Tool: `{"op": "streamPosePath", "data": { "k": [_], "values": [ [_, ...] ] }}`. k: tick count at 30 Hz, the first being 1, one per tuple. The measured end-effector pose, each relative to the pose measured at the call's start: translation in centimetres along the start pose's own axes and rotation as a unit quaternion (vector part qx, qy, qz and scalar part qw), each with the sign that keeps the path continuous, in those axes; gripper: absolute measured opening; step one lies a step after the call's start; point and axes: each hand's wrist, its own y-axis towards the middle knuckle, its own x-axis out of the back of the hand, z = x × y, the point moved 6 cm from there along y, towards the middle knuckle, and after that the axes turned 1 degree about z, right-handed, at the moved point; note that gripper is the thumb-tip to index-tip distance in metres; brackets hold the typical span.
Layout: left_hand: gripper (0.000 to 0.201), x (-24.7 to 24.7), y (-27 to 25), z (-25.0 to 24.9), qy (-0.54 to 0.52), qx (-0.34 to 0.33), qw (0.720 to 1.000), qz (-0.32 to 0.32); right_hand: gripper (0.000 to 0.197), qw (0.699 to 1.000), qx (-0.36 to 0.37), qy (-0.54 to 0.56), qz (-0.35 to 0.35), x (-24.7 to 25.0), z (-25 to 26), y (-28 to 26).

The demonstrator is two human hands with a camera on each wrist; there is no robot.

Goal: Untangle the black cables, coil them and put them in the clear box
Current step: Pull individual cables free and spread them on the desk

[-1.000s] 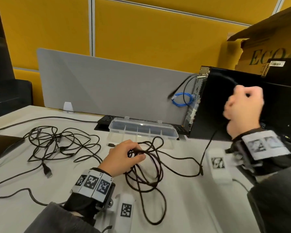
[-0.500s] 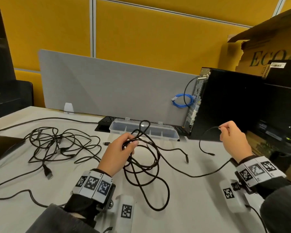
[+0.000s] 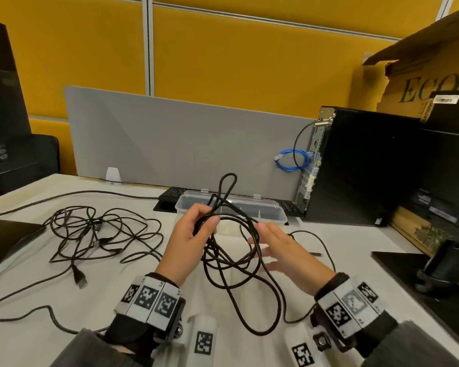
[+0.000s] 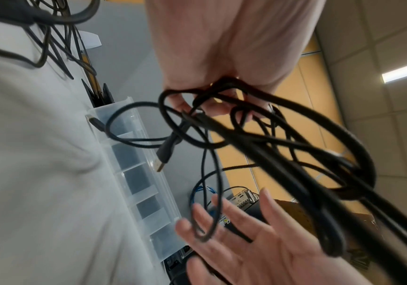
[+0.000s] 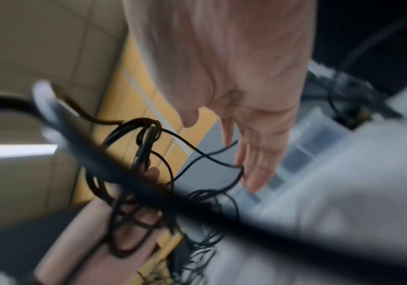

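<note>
While the left hand (image 3: 194, 239) clamps the gathered loops of a black cable (image 3: 231, 263) above the table (image 3: 342, 250), the right hand (image 3: 284, 250), fingers straight and apart, touches a loop at three o'clock. Best feed each turn evenly into the left grip. The clear box (image 3: 273, 211) waits at twelve o'clock; more tangled cables (image 3: 98, 231) lie at nine.

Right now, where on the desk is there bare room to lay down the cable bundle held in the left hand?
Bare white desk lies right of the right hand, bordered by the computer tower and crossed by one thin cable. The left is crowded: the tangled cables sprawl there. The left hand holds the cable bundle before the clear box.
</note>
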Motion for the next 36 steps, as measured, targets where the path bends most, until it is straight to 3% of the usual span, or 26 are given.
{"op": "streamPosePath", "data": {
  "k": [2, 5, 7, 10, 13, 16, 18, 20, 26, 30, 32, 35, 36],
  "values": [
    [0.011, -0.3, -0.1, -0.2, -0.03, 0.0, 1.0, 0.004, 0.033, 0.985, -0.039, 0.17, -0.006, -0.7, -1.1, 0.2],
    [0.014, -0.4, 0.0, -0.4, -0.057, 0.0, 0.998, 0.004, 0.024, 0.946, -0.06, 0.318, 0.032, -1.3, -1.3, -0.1],
    [0.014, 0.2, 0.2, -0.1, -0.061, 0.008, 0.998, -0.025, 0.019, 0.927, -0.034, 0.373, 0.035, 0.0, -1.0, -0.1],
    [0.012, 1.6, 0.6, 1.2, -0.055, 0.045, 0.994, -0.088, 0.021, 0.922, 0.028, 0.383, -0.041, 4.3, 0.0, -0.7],
    [0.015, 3.2, 0.7, 2.2, -0.064, 0.08, 0.982, -0.156, 0.022, 0.942, 0.084, 0.235, -0.224, 10.5, 0.9, -2.7],
    [0.018, 4.0, 0.7, 2.4, -0.063, 0.093, 0.974, -0.196, 0.023, 0.9, 0.185, 0.009, -0.394, 15.3, 2.2, -5.1],
    [0.017, 4.1, 0.5, 2.5, -0.066, 0.104, 0.97, -0.21, 0.022, 0.857, 0.237, -0.114, -0.443, 16.4, 3.0, -6.1],
    [0.017, 4.6, 0.4, 2.8, -0.077, 0.119, 0.961, -0.238, 0.019, 0.83, 0.246, -0.178, -0.467, 16.8, 2.9, -6.5],
    [0.014, 6.2, -0.1, 3.3, -0.13, 0.165, 0.924, -0.32, 0.03, 0.789, 0.195, -0.21, -0.543, 19.7, 1.0, -7.8],
    [0.013, 6.2, -0.3, 3.2, -0.155, 0.178, 0.913, -0.332, 0.033, 0.775, 0.172, -0.266, -0.546, 20.1, 1.3, -8.2],
    [0.012, 6.1, -0.3, 3.1, -0.181, 0.185, 0.907, -0.332, 0.032, 0.784, 0.117, -0.33, -0.513, 19.8, 1.4, -7.5],
    [0.01, 5.5, -0.3, 2.9, -0.235, 0.19, 0.902, -0.309, 0.026, 0.823, -0.004, -0.434, -0.367, 18.2, 0.6, -5.2],
    [0.01, 5.1, -0.3, 2.8, -0.246, 0.189, 0.903, -0.296, 0.024, 0.818, -0.034, -0.48, -0.316, 17.2, 0.3, -4.6]
  ]
}}
